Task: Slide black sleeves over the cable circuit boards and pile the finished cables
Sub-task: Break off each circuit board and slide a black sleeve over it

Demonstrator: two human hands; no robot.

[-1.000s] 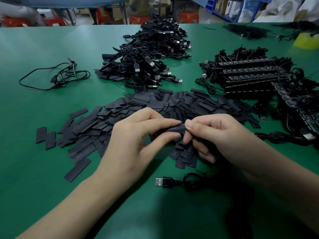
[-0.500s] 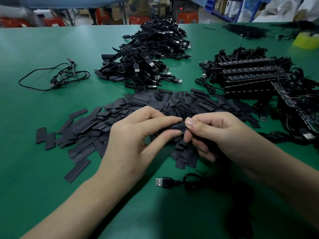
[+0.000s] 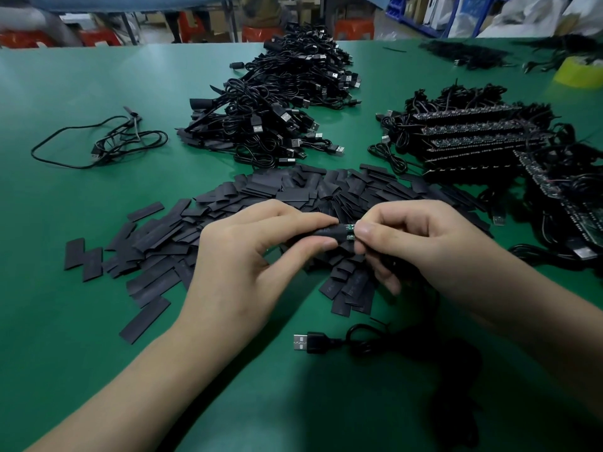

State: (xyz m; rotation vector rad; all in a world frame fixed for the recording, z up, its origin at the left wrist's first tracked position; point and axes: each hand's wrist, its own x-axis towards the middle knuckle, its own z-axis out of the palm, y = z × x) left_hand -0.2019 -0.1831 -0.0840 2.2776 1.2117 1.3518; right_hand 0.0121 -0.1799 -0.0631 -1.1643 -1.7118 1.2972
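- Green table (image 3: 81,321) under everything, my two hands meeting just above it.
- Big scatter of flat black sleeves (image 3: 293,190) right beneath my grip, spreading out past it and off to the left.
- Pile of finished cables (image 3: 270,119) sits well beyond my grip, a tangled heap with USB plugs sticking out.
- Rows of bare boards (image 3: 473,138) with their wires, off to the right of my grip and further back.
- One loose cable (image 3: 107,141) lying on its own, far out left of my grip.
- My left hand (image 3: 248,256): thumb and forefinger are pinching a black sleeve (image 3: 323,232) held sideways.
- My right hand (image 3: 424,246): fingertips are clamped on the end of the circuit board (image 3: 348,231), the other fingers curled under.
- Yellow tape roll (image 3: 579,71), way off to the far right.
- USB plug (image 3: 306,343) flat on the table on my side of the grip, its cord looping towards my right wrist.
- The board itself: a small green bit shows between the sleeve's mouth and my right fingertips. Can't tell how much of it is inside.
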